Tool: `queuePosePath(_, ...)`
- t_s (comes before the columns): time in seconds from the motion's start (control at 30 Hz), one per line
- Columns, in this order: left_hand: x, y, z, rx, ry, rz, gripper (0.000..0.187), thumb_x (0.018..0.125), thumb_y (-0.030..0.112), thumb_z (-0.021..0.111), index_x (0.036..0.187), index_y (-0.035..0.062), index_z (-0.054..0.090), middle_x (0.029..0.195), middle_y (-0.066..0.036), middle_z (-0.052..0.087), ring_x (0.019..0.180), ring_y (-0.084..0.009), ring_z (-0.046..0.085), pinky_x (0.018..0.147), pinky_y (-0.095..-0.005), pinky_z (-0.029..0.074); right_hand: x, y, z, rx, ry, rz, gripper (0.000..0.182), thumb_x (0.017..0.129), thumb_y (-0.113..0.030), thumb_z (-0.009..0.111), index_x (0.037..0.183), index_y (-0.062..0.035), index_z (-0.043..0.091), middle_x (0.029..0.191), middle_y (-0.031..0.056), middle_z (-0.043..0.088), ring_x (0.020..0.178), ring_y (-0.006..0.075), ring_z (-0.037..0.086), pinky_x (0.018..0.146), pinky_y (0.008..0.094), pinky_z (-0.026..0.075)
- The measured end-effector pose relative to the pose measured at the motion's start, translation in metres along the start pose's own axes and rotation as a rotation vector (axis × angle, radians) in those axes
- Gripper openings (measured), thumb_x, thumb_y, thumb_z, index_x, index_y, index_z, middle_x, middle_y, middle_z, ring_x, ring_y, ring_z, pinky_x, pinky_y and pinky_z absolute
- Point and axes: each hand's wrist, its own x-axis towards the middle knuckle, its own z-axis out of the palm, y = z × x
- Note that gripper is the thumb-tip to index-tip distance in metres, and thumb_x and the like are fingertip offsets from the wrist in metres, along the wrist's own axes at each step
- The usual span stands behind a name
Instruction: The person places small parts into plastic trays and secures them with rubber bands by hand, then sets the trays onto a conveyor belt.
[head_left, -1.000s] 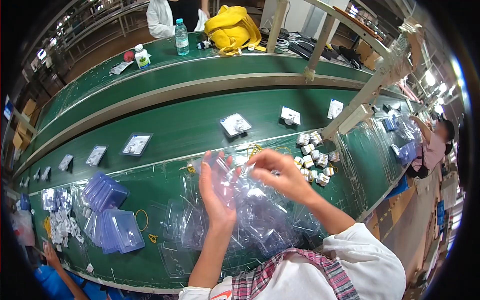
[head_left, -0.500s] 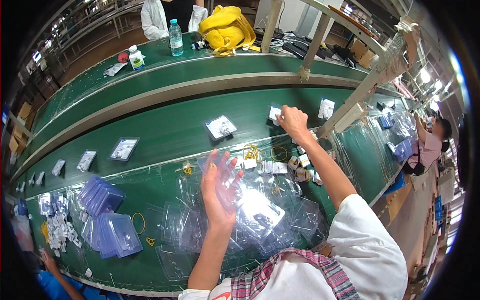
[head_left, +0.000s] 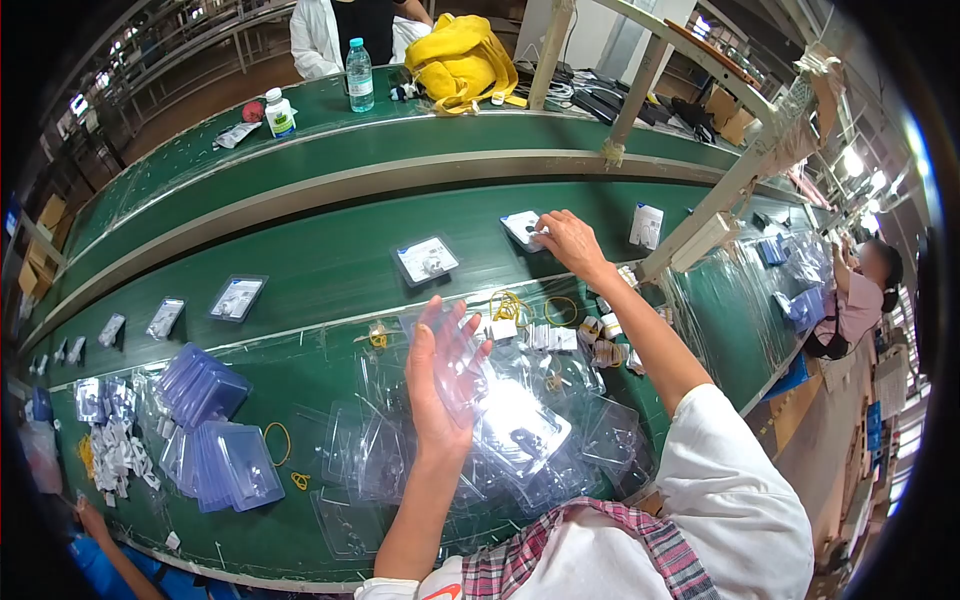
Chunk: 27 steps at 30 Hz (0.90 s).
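My left hand [head_left: 438, 385] is raised over the near table, its thumb and fingers around a clear plastic blister shell [head_left: 462, 375]. Out on the green belt, my right hand [head_left: 572, 245] has its bent fingers on the right edge of a blister pack [head_left: 518, 228] with a white printed card. A heap of loose clear shells [head_left: 530, 470] lies beneath my left hand, one of them glaring with reflected light. Small white pieces [head_left: 548, 337] and yellow rubber bands [head_left: 508, 305] lie between the heap and the belt.
More carded packs [head_left: 428, 260] lie spaced along the belt. To the left are stacked bluish shells [head_left: 235, 465] and small white parts [head_left: 120, 460]. A metal post [head_left: 725, 200] rises at right. A bottle [head_left: 360, 78] and yellow bag [head_left: 460, 60] stand beyond. Other people work nearby.
My right hand and the pack at its fingers have moved left. The other packs on the belt have also shifted left. My left hand stays nearly still with its shell.
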Motion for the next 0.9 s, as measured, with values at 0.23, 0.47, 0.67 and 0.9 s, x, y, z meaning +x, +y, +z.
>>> queuePosePath(0.23,0.001,0.003,0.003,-0.109,-0.108,-0.075,0.085,0.085,0.073,0.041,0.138,0.0073,0.042,0.129,-0.018,0.052,0.114,-0.0277,0.055,0.092,-0.0449,0.052,0.012,-0.034,-0.011,0.055,0.010,0.087,0.020,0.082,-0.022,0.068,0.093,-0.0063,0.065,0.095,0.0106,0.060,0.092,0.0293,0.057,0.077,0.0412,0.048)
queuePosePath(0.47,0.002,0.000,0.000,-0.105,-0.164,-0.210,0.073,0.092,0.068,0.034,0.138,0.0110,0.040,0.134,-0.013,0.048,0.118,-0.0224,0.051,0.096,-0.0381,0.046,-0.009,-0.165,-0.091,0.681,0.038,-0.028,0.025,0.084,-0.006,0.066,0.109,-0.0064,0.063,0.094,0.0108,0.055,0.075,0.0248,0.060,0.067,0.0349,0.049)
queuePosePath(0.67,-0.005,0.005,0.008,0.028,-0.054,-0.228,0.085,0.085,0.077,0.040,0.136,0.0084,0.043,0.118,-0.008,0.052,0.111,-0.0219,0.051,0.091,-0.0377,0.044,-0.032,-0.196,-0.088,0.612,0.121,-0.139,0.040,0.079,0.005,0.061,0.117,-0.0061,0.059,0.105,0.0113,0.054,0.079,0.0270,0.060,0.065,0.0363,0.051)
queuePosePath(0.9,-0.010,0.013,0.014,-0.051,0.000,-0.227,0.079,0.085,0.075,0.043,0.127,0.0088,0.051,0.115,-0.009,0.053,0.106,-0.0211,0.053,0.090,-0.0373,0.044,-0.041,-0.205,-0.083,0.630,0.173,-0.131,0.045,0.075,0.008,0.062,0.119,-0.0048,0.058,0.108,0.0112,0.054,0.083,0.0260,0.059,0.070,0.0359,0.051)
